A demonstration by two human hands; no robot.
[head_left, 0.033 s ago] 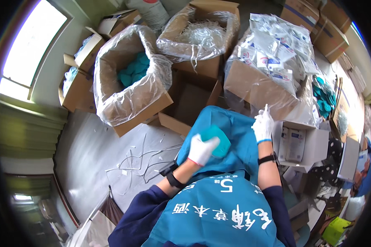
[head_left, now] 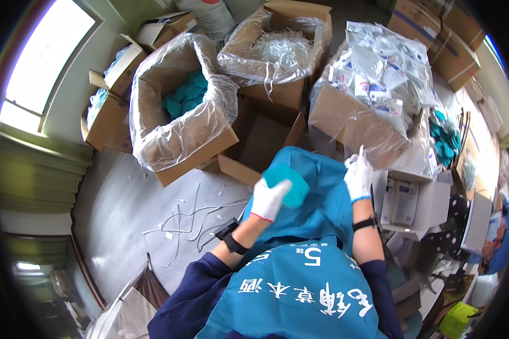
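My left hand (head_left: 270,199), in a white knitted glove, grips a teal rounded pad (head_left: 291,183) by its left side, above my lap. The pad is smooth, with curved edges. My right hand (head_left: 358,176), gloved in white too, is beside the right edge of the blue apron (head_left: 322,169) on my lap. Its index finger points away from me and the others are partly bent; no object shows in it. Teal pieces (head_left: 188,96) of similar colour lie in the plastic-lined carton (head_left: 178,150) at the far left.
A carton (head_left: 350,116) heaped with white packets (head_left: 379,73) stands at the far right. Nearer is a small white box (head_left: 427,200) with packets inside. An open brown carton (head_left: 266,133) and a lined one with clear shreds (head_left: 280,48) stand ahead. Thin strips (head_left: 181,226) litter the floor.
My left hand has shifted slightly left and its blur is gone, the teal pad still in its grip. My right hand has hardly moved.
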